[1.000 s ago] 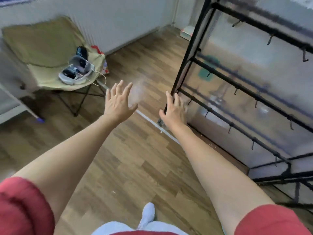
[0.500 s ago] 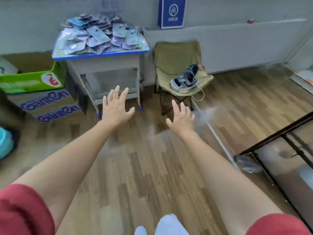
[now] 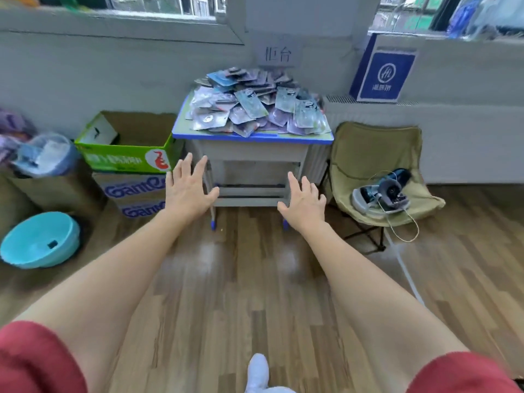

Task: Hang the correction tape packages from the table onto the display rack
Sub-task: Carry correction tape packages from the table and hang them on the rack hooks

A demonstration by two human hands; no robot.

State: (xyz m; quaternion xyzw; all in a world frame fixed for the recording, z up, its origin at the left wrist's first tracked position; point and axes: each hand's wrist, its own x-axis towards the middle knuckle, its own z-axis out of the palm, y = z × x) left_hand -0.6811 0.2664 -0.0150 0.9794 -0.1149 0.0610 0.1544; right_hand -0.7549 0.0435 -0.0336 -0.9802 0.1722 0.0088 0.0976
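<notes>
**Both hands open and empty, held out toward the package table**

I am holding both arms straight out in front of me over the wooden floor, with red sleeves showing at the bottom corners. My left hand is reaching forward palm down with its fingers straight and spread, gripping nothing. It is showing in front of the table's left leg. My right hand is doing the same in front of the right leg, with fingers extended and slightly apart, and it is touching nothing.

Scene, left to right:

1. A teal basin is sitting on the floor at the far left, below a bulging clear bag.
2. An open green carton is resting on two stacked cartons with blue lettering, just beside the table.
3. The table, edged in blue, is standing against the wall ahead of me, between my two hands as I am seeing it.
4. The correction tape packages are lying on the tabletop in a loose, overlapping heap that is covering most of it.
5. A paper sign is hanging on the wall above the heap.
6. A blue box is leaning on the ledge to the right.
7. A tan folding chair is standing just right of the table, carrying a headset device whose cable is trailing over the seat edge.
</notes>
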